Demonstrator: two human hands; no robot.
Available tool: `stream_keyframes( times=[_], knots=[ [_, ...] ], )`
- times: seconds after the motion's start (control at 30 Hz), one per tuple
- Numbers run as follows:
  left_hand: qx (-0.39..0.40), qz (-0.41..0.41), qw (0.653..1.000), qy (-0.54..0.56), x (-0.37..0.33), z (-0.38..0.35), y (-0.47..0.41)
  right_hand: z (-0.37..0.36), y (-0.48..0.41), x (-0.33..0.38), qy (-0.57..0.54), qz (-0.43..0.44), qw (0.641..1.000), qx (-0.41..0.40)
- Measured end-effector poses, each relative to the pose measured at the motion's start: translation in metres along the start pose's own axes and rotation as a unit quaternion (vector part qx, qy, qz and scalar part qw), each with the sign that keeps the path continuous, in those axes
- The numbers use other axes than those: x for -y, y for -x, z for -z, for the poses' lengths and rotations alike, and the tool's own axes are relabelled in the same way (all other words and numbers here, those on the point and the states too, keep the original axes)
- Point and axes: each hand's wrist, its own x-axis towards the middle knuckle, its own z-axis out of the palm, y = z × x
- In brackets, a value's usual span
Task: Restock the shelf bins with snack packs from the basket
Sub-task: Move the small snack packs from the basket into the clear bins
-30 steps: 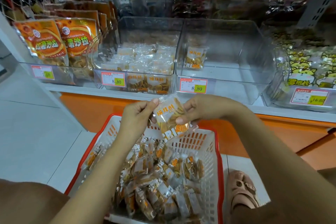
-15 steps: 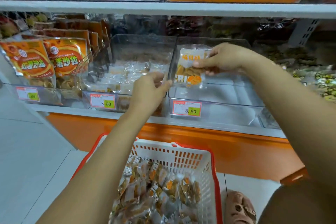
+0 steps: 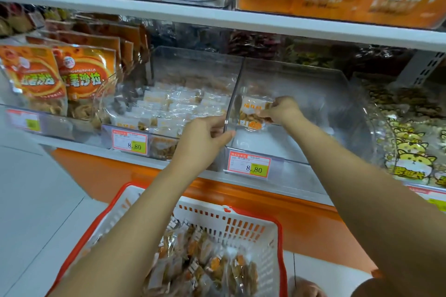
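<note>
Pinches small clear snack pack (image 3: 252,113) with fingers of right hand (image 3: 282,111), now lower, deep inside clear plastic bin (image 3: 313,103). Grips bin's side wall with left hand (image 3: 205,138). Almost set down; lots more waiting in red-rimmed white basket (image 3: 281,236).

The snack pack (image 3: 251,113) is clear film with a white panel, orange lettering and an orange band at its foot. The basket (image 3: 241,224) has white lattice walls and a red rim. The shelf bin (image 3: 301,94) is colourless and transparent. The price tag (image 3: 249,165) is white with a red border and a yellow-green block. The shelf plinth (image 3: 289,219) is orange. The bags (image 3: 89,75) at left are orange with green lettering. The packs (image 3: 410,159) at right carry a yellow cartoon-cat pattern.
</note>
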Motion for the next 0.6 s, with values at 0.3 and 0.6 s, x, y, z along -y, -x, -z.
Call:
stream_keyframes(
  times=[0.3, 0.6],
  knots=[
    [0.008, 0.013, 1.000, 0.022, 0.003, 0.002, -0.002, -0.006, -0.001, 0.001, 0.064, -0.017, 0.998, 0.017],
    [0.011, 0.022, 1.000, -0.005, 0.000, 0.001, -0.001, 0.003, 0.027, 0.003, -0.068, 0.025, 0.996, 0.042]
  ],
)
